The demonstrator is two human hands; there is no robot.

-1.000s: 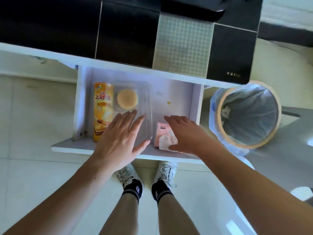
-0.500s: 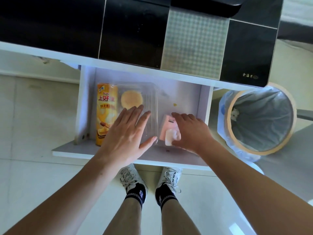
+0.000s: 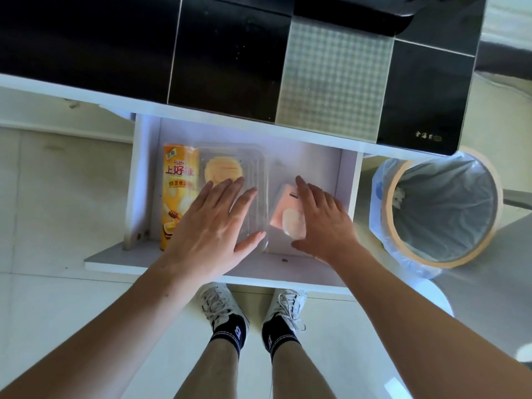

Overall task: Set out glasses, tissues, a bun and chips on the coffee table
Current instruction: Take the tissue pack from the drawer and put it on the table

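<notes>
— Looking down, what took up most of the view?

— The black glass worktop [image 3: 230, 53] of the coffee table, bare as far as it showed, with its white drawer [image 3: 316, 168] pulled open beneath and a lined bin [image 3: 440, 205] standing to the right.

— So nothing had been set out?

— Not on the part in frame; I judged the task barely begun. The chips can [image 3: 178, 194] lay on its side at the drawer's left, and just beside it sat a clear plastic box [image 3: 256, 168] with the bun [image 3: 223, 169] inside. A pink tissue pack [image 3: 288, 211] lay to the right of the box.

— And the hands?

— The left hand [image 3: 213, 226] was spread flat, fingers straight, over the near end of the box, gripping nothing. The right hand [image 3: 322, 223] hung over the tissue pack, fingers extended and the thumb near its front edge; it looked open, not yet closed on the pack.

— Anything you could not make out?

— No glasses showed anywhere. The worktop's far edge was cut off. Whether either palm actually touched what lay beneath, I could not tell.
</notes>
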